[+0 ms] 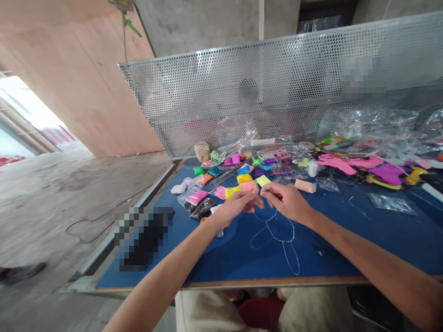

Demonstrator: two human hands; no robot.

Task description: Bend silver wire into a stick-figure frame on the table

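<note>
A thin silvery wire (281,240), bent into a round loop with narrower loops sticking out from it, hangs below my two hands over the blue tabletop (221,260). My left hand (244,203) pinches the upper part of the wire, fingers curled together. Close by on the right, my right hand (282,198) has thumb and forefinger pressed together at the wire's other upper end. The fingertips are nearly touching each other. Just beyond them lie a yellow packet (263,180) and a pale pink packet (249,186), both of a soft, clay-like material.
Several colourful packets, such as a magenta one (197,197), lie at the back left. Pink cut-out shapes (341,162) and clear plastic wrapping (377,127) are piled at the back right. A perforated metal panel (214,87) stands along the far edge. A pixelated dark object (145,240) lies left.
</note>
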